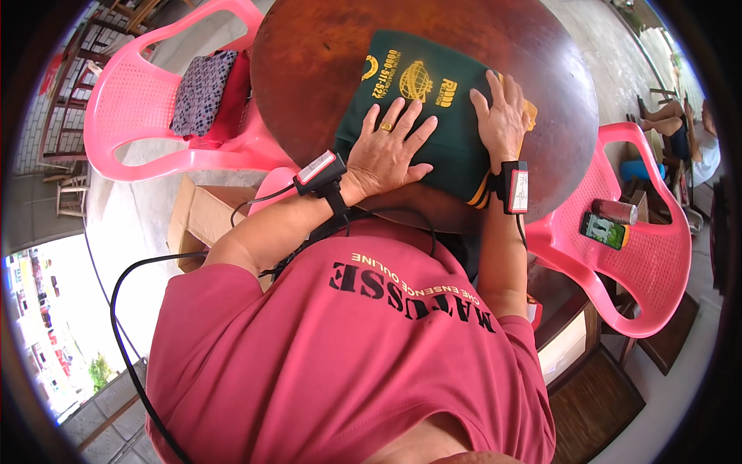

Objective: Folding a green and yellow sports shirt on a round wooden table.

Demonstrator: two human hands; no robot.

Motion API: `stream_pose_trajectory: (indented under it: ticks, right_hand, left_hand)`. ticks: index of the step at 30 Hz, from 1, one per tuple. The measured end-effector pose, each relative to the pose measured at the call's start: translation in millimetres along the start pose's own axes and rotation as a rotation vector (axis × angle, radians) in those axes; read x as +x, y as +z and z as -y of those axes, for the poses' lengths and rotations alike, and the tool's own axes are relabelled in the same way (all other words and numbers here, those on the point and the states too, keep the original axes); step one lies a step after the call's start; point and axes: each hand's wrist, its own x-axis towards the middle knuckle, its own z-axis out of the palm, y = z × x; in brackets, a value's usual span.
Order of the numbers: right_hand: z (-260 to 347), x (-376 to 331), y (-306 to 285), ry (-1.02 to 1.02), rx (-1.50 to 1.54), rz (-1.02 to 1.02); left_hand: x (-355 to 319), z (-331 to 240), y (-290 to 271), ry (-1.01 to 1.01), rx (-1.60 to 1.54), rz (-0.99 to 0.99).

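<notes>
A dark green folded garment (386,100) with yellow printing and yellow-striped edging lies on the round brown table. My left hand (389,149) rests flat on its near left part, fingers spread, a gold ring on one finger. My right hand (501,116) lies open along its right edge, fingers pointing away from me. Some yellow cloth shows just beyond that hand. Both palms press down on the fabric, and neither hand grips it. Each wrist wears a strapped-on black device with a cable.
The glossy round table (309,46) fills the far middle. At left, a pink plastic chair (127,108) bears folded patterned cloth (202,93). Another pink chair (649,263) at right holds a phone (604,230) and a can (615,210). A cardboard box (193,213) stands below left. Someone sits far right.
</notes>
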Motion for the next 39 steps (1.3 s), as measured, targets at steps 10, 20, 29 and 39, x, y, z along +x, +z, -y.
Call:
stream_pose_trajectory:
  ticks: [10,20,29,39]
  right_hand:
    - [-8.5,5.3,1.6,-0.029,-0.031,0.005]
    - [36.5,14.7,-10.9,-0.228,-0.227,0.179]
    - [-21.6,11.3,-10.9,-0.116,-0.070,0.142]
    - [-25.4,-1.1,0.0,-0.012,0.090,-0.038]
  left_hand:
    - [6.0,7.3,2.8,-0.008,-0.074,-0.015]
    - [92.2,36.5,12.8,-0.150,-0.016,-0.063]
    - [97.6,76.6,37.4,-0.208,0.077,0.017]
    - [69.8,104.9,64.1,-0.402,-0.201,-0.187]
